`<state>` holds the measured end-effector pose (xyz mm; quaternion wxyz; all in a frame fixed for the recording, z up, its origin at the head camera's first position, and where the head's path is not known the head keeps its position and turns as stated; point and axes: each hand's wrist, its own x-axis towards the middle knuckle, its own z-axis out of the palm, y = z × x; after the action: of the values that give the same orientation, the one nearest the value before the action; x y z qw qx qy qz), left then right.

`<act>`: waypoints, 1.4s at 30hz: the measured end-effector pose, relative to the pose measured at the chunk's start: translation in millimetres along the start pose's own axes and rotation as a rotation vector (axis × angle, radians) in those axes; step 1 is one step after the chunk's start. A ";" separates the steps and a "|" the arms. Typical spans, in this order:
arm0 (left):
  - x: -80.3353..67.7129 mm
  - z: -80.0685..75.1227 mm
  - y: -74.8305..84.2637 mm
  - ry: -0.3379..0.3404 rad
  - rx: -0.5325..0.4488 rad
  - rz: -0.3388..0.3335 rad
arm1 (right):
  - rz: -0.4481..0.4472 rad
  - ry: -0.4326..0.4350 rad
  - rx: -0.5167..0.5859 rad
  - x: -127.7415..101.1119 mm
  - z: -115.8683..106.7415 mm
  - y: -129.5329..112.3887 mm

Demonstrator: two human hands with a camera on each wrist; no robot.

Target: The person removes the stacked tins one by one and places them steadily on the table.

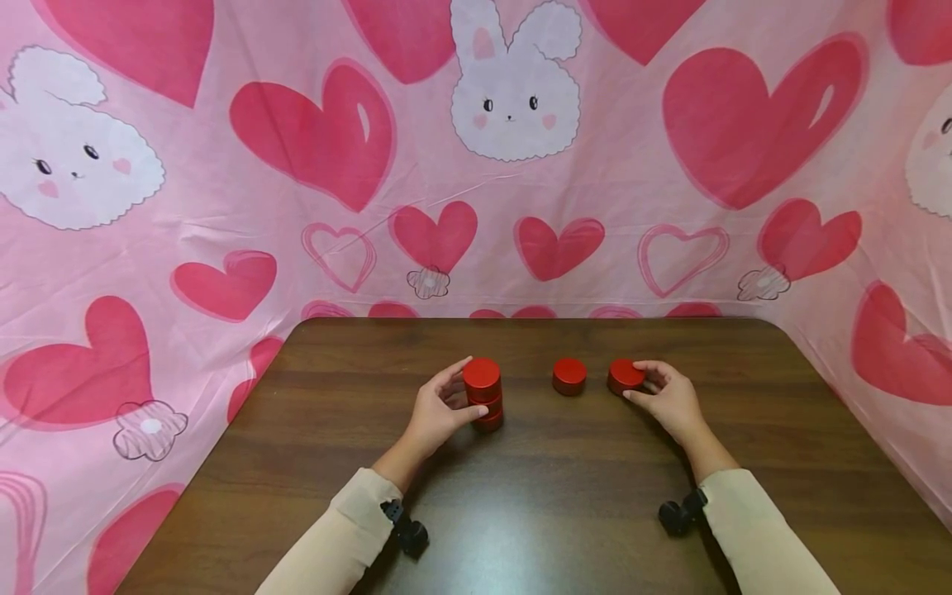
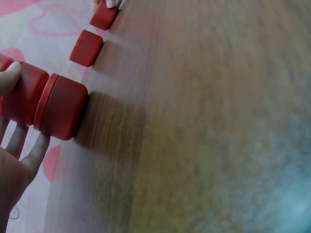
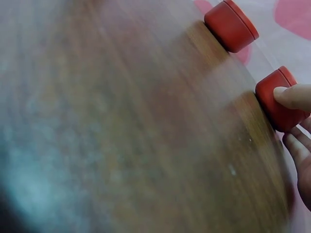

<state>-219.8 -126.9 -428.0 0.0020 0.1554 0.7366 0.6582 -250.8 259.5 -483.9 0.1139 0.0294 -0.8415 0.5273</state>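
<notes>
Only plain, unlabelled red tins (image 1: 483, 395).

A dark brown wooden bench (image 1: 565, 512) fills the lower frame; behind it hangs a pink cloth backdrop (image 1: 223, 207) printed with red hearts and white bunnies.

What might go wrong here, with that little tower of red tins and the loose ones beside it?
The stack is tall and narrow, and the left hand grips it only from one side, so a nudge might topple it. The right hand pinches the end tin by its edge; it may slip. The middle tin sits close and might get knocked.
</notes>
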 end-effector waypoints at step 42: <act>-1.5 0.6 -2.7 0.003 -0.018 -0.005 | -0.240 0.049 -0.061 0.8 11.7 -47.4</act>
<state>-218.8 -126.9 -430.9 0.0040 0.1525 0.7311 0.6650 -245.4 228.1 -446.9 0.1974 0.1134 -0.8447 0.4844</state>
